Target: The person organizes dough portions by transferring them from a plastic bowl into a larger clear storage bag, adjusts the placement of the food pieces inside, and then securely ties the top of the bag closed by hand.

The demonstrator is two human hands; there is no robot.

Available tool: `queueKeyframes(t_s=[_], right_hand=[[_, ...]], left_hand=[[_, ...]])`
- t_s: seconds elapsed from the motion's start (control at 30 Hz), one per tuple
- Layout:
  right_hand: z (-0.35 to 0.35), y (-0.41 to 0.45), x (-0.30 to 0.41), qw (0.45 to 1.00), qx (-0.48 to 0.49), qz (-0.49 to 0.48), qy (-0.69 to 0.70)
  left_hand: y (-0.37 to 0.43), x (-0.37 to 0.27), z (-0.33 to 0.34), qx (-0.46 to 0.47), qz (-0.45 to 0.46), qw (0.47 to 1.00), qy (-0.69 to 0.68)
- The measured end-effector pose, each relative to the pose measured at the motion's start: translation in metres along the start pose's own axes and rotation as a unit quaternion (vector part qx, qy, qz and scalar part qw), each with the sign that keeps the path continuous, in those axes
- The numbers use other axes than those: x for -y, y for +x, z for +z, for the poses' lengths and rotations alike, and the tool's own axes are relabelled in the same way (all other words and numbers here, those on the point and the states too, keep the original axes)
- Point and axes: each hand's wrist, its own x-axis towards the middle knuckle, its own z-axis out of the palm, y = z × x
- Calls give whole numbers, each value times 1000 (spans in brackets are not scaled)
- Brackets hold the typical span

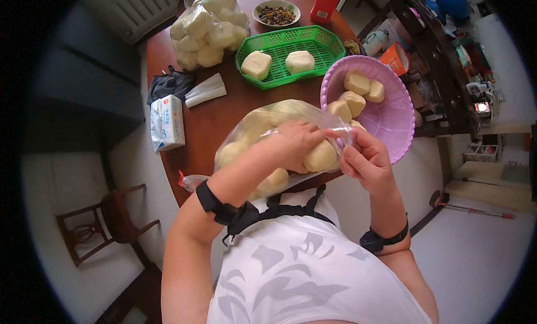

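Observation:
In front of my body, a clear plastic bag (pixel 247 122) full of pale steamed buns lies at the table's near edge. My left hand (pixel 295 143) is at the bag's mouth, its thumb and fingers around a steamed bun (pixel 321 156). Whether that hand is wholly inside the plastic is hard to tell. My right hand (pixel 367 158) pinches the bag's edge between thumb and fingers. Just beyond it, a pink plastic basket (pixel 390 114) holds several buns (pixel 356 81), one partly hidden by the right hand.
A green plastic basket (pixel 268 86) with two buns stands farther back. Behind it are another bag of buns (pixel 205 30), a bowl of dark mixed food (pixel 276 14) and a red box (pixel 325 5). Tissues (pixel 172 122) and dark cloth (pixel 170 86) lie left. A wooden chair (pixel 119 217) stands on the floor.

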Motion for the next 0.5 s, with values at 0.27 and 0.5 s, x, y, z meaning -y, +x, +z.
queueKeyframes(t_s=[0.27, 0.5], right_hand=[[-28, -9, 16, 995, -2, 70, -75], [-24, -18, 13, 947, 9, -58, -316]], left_hand=[[13, 7, -27, 136, -132, 981, -32], [8, 9, -19, 31, -135, 990, 0]])
